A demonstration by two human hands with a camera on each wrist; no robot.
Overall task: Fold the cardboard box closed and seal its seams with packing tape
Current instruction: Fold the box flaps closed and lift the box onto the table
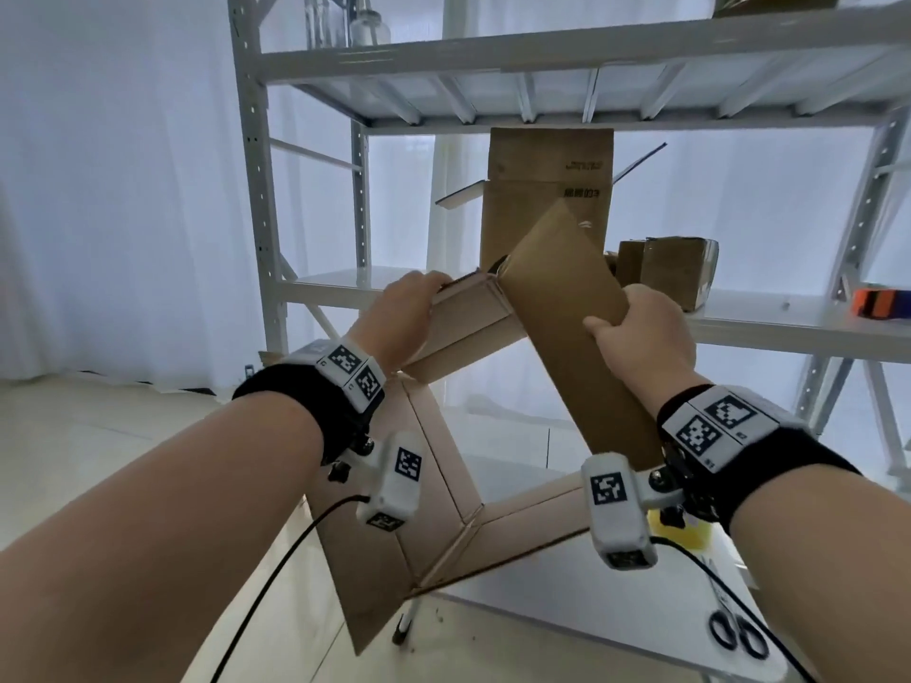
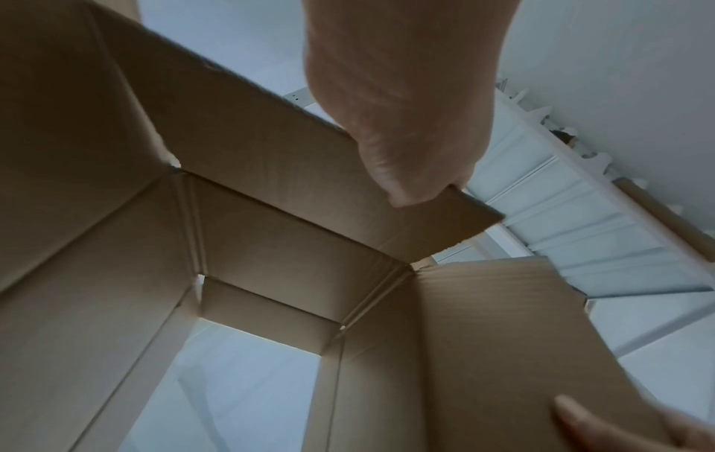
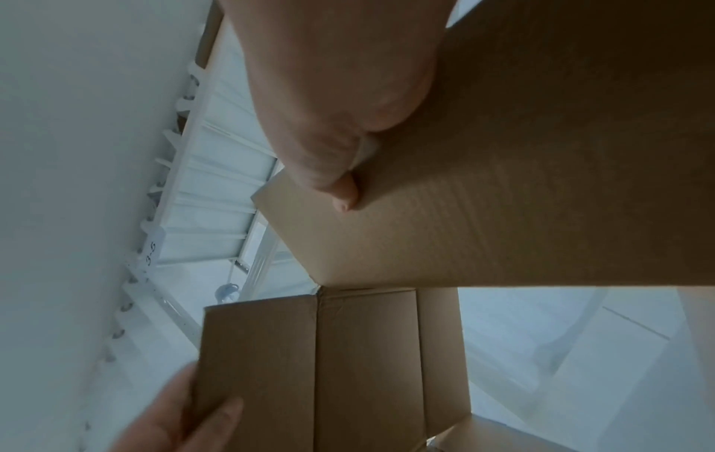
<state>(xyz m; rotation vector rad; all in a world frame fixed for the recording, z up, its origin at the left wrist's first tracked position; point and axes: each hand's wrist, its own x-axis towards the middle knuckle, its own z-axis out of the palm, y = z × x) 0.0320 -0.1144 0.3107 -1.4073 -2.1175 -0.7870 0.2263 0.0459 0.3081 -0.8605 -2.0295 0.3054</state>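
Note:
A brown cardboard box (image 1: 443, 515), open at both ends, is held up in the air, tilted with one corner pointing down. My left hand (image 1: 404, 313) grips the edge of one top flap (image 2: 278, 159), thumb on its inner face. My right hand (image 1: 641, 332) pinches the neighbouring flap (image 1: 567, 278), whose far corner points upward; the right wrist view shows that pinch (image 3: 340, 183) at the flap's edge. Through the box I see the pale floor. An orange and black tape roll (image 1: 882, 303) lies on the shelf at the far right.
A white metal shelving rack (image 1: 542, 51) stands right behind the box. On its middle shelf stand a tall open cardboard box (image 1: 542, 199) and small sealed boxes (image 1: 675, 273). A white table (image 1: 567, 584) below carries black scissors (image 1: 739, 633) and a yellow object (image 1: 685, 529).

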